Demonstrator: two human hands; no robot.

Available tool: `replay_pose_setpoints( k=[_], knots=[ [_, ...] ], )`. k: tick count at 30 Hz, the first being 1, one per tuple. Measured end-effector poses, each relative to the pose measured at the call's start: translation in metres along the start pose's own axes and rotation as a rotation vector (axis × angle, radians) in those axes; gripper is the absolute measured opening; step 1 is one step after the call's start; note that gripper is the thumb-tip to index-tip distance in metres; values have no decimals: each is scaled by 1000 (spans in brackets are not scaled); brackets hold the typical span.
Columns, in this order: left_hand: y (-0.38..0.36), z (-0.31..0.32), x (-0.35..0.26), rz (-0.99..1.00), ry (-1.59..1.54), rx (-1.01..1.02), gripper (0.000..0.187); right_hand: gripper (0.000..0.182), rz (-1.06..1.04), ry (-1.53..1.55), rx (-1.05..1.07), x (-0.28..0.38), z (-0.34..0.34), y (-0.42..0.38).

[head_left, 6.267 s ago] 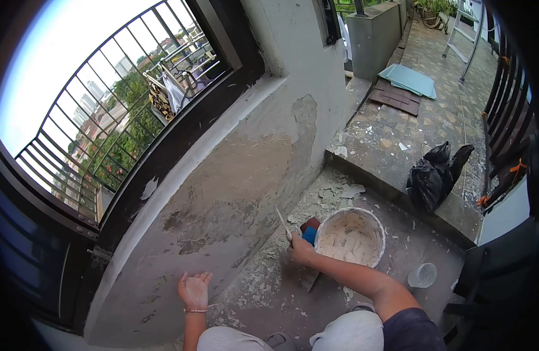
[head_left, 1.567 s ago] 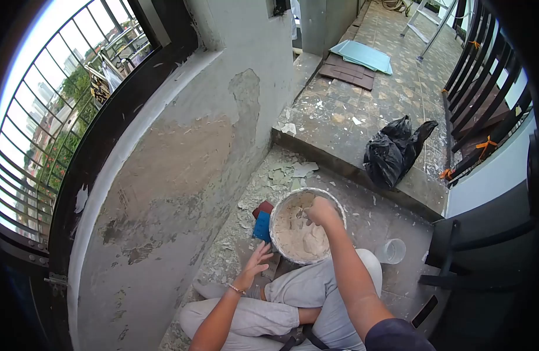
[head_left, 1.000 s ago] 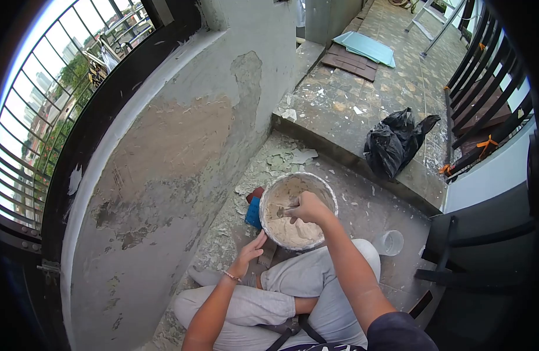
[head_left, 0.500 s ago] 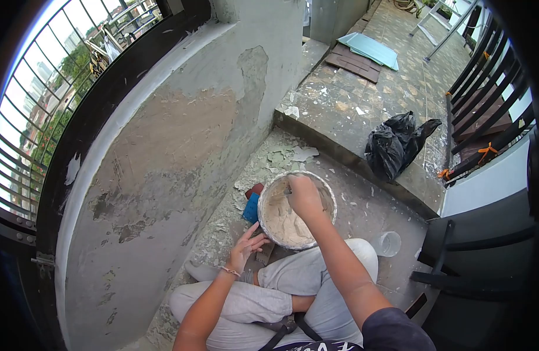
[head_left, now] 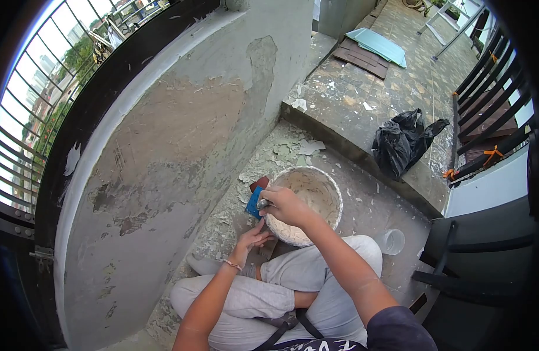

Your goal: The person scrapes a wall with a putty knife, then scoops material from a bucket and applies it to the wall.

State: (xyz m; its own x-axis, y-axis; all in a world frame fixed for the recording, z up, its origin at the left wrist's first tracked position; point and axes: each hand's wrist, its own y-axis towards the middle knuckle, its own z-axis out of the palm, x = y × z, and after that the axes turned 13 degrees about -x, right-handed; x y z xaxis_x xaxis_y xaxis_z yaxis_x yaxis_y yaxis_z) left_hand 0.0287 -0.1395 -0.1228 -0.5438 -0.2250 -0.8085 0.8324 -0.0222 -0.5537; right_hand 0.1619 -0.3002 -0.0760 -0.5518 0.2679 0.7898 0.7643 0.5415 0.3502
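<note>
A round bucket (head_left: 338,202) with a crusted white rim stands before my crossed legs, holding beige paste. My right hand (head_left: 286,206) is closed on a tool with a grey, rounded handle end (head_left: 262,203); the rest of the tool is hidden by the hand. It is over the bucket's left rim, overlapping a blue flat piece (head_left: 253,203). Just below, my left hand (head_left: 249,244) has its fingers stretched toward the bucket's side, its index fingertip close under my right hand. A dark red piece (head_left: 259,183) lies behind the blue one.
To the left rises a curved wall (head_left: 182,123) with patched, peeling plaster. Paint flakes (head_left: 281,153) litter the floor along it. A raised tiled step (head_left: 340,108) carries a black plastic bag (head_left: 403,143). A clear plastic cup (head_left: 390,241) is by my right knee.
My right hand has come up out of the bucket and moved left to its rim with the tool. My left hand has shifted slightly right. The view has shifted a little.
</note>
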Motion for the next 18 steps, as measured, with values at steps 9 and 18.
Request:
replay_pose_setpoints(
  k=[9, 18],
  knots=[
    [4, -6, 8, -10, -91, 29, 69, 26, 95, 86, 231, 14, -11, 0],
    [0, -4, -1, -39, -64, 142, 76, 29, 126, -122, 45, 11, -30, -3]
  ],
)
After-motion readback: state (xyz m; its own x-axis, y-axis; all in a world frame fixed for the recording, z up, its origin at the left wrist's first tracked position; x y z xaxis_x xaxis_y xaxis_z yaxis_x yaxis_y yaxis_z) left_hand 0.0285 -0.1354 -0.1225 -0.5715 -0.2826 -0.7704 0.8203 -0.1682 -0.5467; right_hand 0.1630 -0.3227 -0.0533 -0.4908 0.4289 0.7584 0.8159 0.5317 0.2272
